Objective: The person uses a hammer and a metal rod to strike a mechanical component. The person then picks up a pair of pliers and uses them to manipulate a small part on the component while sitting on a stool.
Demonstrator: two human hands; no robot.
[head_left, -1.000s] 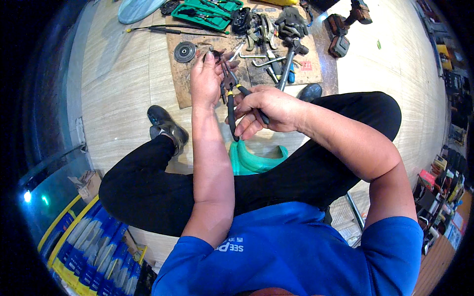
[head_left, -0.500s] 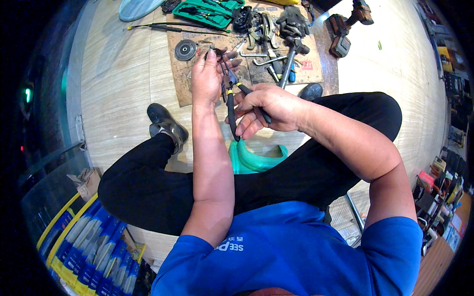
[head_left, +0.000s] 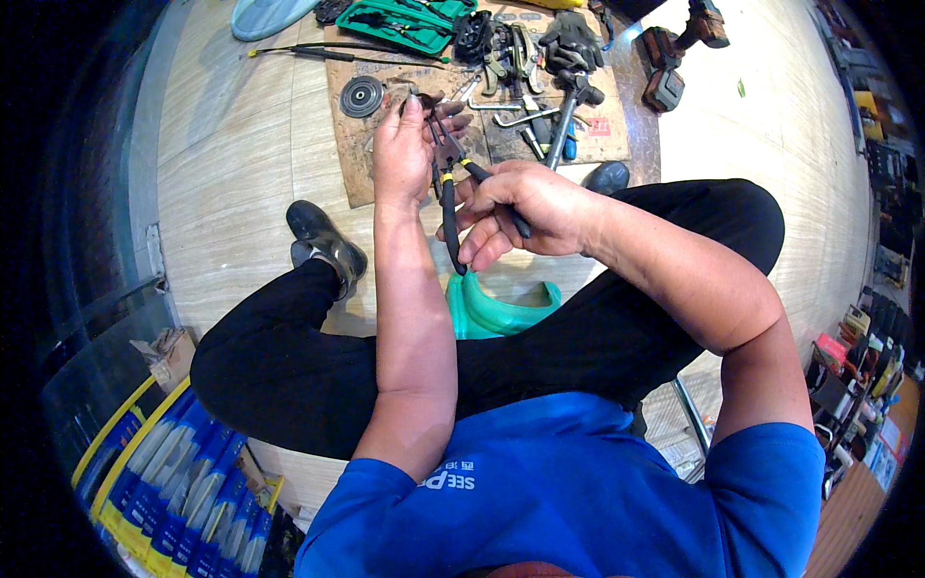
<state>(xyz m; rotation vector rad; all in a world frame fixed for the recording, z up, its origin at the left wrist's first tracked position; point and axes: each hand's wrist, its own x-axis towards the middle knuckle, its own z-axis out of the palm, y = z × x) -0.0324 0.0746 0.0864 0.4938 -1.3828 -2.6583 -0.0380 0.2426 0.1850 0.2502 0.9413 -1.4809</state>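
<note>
My right hand [head_left: 540,207] grips a pair of pliers [head_left: 450,220] with black handles and yellow bands. The handles stand spread apart, and the slim jaws point up and away towards my left hand [head_left: 400,159]. That hand is turned palm inward, its thumb raised and its dirty fingers curving behind the jaws. Something small and dark [head_left: 425,99] sits at its thumb and fingertips, where the plier tips reach; its kind is too hard to make out. Below the pliers, a green curved plastic piece [head_left: 496,313] rests between my legs.
A worn cardboard sheet [head_left: 361,173] bears a round grooved disc [head_left: 361,96], a hammer [head_left: 567,120], dark gloves [head_left: 570,43] and metal parts. At its far side lies a green tool case [head_left: 405,24]. A cordless impact driver [head_left: 665,82] stands right; black cables [head_left: 337,53] lie left.
The plier handles have shifted very slightly in my right hand. My left hand and the things on the floor stay where they were.
</note>
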